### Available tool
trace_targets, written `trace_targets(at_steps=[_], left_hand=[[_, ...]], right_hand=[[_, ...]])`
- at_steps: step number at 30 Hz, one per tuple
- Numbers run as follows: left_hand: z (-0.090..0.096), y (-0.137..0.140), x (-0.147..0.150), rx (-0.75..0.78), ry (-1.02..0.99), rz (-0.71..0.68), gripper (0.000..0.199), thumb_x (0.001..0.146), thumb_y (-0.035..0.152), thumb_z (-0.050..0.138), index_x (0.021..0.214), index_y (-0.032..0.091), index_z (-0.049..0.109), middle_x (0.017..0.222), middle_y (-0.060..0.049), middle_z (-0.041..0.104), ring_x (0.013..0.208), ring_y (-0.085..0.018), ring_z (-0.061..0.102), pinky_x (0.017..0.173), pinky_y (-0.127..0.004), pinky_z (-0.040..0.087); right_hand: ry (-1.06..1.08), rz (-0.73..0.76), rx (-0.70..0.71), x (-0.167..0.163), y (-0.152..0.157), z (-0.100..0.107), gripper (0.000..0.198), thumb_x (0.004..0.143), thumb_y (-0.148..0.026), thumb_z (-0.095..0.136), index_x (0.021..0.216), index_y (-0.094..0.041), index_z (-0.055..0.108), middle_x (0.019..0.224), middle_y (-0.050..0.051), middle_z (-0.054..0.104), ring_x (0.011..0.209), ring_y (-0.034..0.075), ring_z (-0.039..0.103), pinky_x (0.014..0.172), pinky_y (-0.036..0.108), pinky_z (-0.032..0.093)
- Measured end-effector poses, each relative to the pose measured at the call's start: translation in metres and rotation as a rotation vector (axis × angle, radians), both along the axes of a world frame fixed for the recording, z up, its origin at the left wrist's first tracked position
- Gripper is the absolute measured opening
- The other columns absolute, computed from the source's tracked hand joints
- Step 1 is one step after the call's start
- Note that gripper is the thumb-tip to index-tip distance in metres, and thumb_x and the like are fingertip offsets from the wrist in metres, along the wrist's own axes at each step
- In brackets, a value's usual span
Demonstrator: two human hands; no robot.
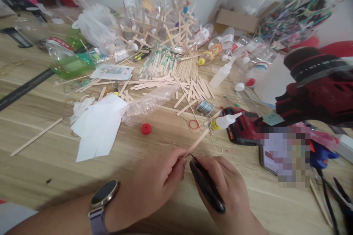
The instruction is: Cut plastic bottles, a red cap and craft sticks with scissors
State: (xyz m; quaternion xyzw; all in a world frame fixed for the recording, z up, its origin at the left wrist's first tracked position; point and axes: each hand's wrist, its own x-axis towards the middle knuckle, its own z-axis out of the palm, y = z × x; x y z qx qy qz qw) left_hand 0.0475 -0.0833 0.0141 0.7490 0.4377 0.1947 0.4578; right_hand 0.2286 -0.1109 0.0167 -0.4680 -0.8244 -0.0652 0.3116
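Note:
My left hand (162,176) is closed around the lower end of a flat wooden craft stick (199,141), which points up and to the right. A watch (104,193) sits on that wrist. My right hand (226,185) grips a tool with a smooth black handle (206,187). Its thin dark tip meets the stick beside my left fingertips; what kind of tool it is cannot be made out. Just beyond the stick lies a glue bottle (224,121) with a yellow label. A red bottle cap (146,129) rests on the table (154,141) nearby.
Red-and-black power drill (311,95) and phone (268,158) lie at right, with scissors (338,194) near the edge. Behind are a clear plastic bottle (150,104), thread spool (205,107), scattered sticks (157,80) and several bottles. White paper (99,125) and a lone stick (35,137) lie left.

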Motion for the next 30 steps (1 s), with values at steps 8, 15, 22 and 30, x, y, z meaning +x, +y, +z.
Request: trace_targets(at_steps=[8, 15, 22, 30], left_hand=[[0.0, 0.001, 0.001, 0.075, 0.023, -0.002, 0.035, 0.103, 0.036, 0.037, 0.111, 0.022, 0.067, 0.093, -0.006, 0.074, 0.083, -0.021, 0.066, 0.075, -0.032, 0.048], [0.003, 0.002, 0.002, 0.074, 0.059, -0.018, 0.034, 0.102, 0.033, 0.036, 0.108, 0.019, 0.067, 0.095, -0.008, 0.074, 0.085, -0.023, 0.067, 0.076, -0.034, 0.049], [0.001, 0.0, 0.001, 0.085, 0.054, -0.012, 0.04, 0.104, 0.039, 0.031, 0.112, 0.021, 0.066, 0.097, -0.008, 0.075, 0.085, -0.023, 0.068, 0.075, -0.034, 0.049], [-0.004, -0.001, 0.0, 0.139, 0.023, 0.005, 0.034, 0.104, 0.034, 0.035, 0.11, 0.021, 0.067, 0.098, -0.006, 0.077, 0.084, -0.021, 0.071, 0.074, -0.033, 0.053]], right_hand=[[0.03, -0.012, 0.019, 0.001, 0.001, -0.006, 0.01, 0.099, -0.014, 0.044, 0.098, -0.02, 0.053, 0.064, -0.001, 0.065, 0.051, 0.013, 0.06, 0.05, 0.025, 0.046], [0.011, -0.001, 0.041, 0.004, 0.002, -0.013, 0.01, 0.102, -0.02, 0.045, 0.097, -0.019, 0.053, 0.063, -0.001, 0.064, 0.05, 0.013, 0.058, 0.049, 0.026, 0.044], [-0.019, 0.041, 0.032, 0.002, 0.003, -0.004, 0.013, 0.099, -0.012, 0.042, 0.1, -0.018, 0.054, 0.068, 0.002, 0.069, 0.055, 0.015, 0.063, 0.053, 0.026, 0.049], [-0.048, 0.037, 0.043, 0.002, 0.002, 0.0, 0.018, 0.099, -0.009, 0.039, 0.102, -0.017, 0.056, 0.07, 0.002, 0.071, 0.057, 0.014, 0.063, 0.055, 0.026, 0.049]])
